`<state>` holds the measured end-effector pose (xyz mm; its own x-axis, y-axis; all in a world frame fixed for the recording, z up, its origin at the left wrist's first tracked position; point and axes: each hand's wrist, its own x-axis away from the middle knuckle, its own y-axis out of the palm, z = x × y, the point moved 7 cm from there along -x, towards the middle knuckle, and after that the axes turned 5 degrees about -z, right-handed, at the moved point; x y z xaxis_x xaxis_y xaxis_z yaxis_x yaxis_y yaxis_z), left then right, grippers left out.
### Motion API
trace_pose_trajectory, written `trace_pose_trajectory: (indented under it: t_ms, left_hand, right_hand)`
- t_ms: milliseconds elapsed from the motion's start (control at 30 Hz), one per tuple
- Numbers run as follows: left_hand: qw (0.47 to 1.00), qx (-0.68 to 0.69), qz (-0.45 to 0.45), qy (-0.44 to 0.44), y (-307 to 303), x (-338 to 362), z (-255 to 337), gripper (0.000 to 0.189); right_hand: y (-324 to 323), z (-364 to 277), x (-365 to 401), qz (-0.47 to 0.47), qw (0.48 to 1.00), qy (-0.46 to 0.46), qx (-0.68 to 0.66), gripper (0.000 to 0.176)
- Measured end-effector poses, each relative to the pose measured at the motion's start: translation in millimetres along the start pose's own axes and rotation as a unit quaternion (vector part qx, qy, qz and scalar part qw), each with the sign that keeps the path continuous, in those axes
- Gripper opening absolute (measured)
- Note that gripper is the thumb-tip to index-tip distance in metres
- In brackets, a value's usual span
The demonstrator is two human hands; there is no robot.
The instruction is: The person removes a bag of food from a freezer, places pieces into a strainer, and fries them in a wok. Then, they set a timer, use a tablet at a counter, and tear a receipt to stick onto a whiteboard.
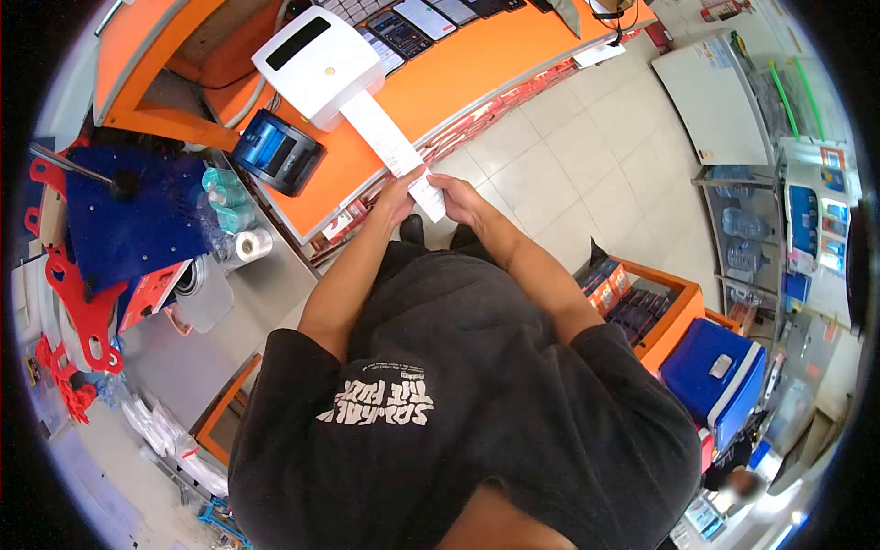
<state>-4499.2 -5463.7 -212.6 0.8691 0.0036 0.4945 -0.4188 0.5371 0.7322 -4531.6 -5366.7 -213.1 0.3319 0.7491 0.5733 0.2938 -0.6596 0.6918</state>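
Centrally, left hand (396, 200), right hand (461, 198) both pinch end of receipt strip (392, 145) running from white printer (316, 64) on orange tabletop (477, 69), upper frame.

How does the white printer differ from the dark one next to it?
The white printer looks larger and pale; the dark printer is smaller, black with blue. The white printer feeds out a paper strip; the dark printer shows none. Both sit on the orange counter.
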Motion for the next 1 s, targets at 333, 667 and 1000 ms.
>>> trace_pose_trajectory:
  t_ms: [333,667,1000]
  left_hand:
    - [0.969,-0.228,0.1,-0.006,-13.9,8.3,13.7,0.036]
    - [0.962,-0.248,0.11,-0.022,-14.2,7.4,13.2,0.04]
    - [0.852,-0.467,0.238,0.016,-39.0,54.5,57.9,0.04]
  right_hand:
    - [-1.3,-20.7,14.2,0.19,0.832,-0.18,0.489,0.024]
    - [13.4,-66.9,14.8,0.217,0.803,-0.243,0.499,0.036]
    - [61.6,12.5,-81.4,-0.036,0.993,-0.009,0.115,0.028]
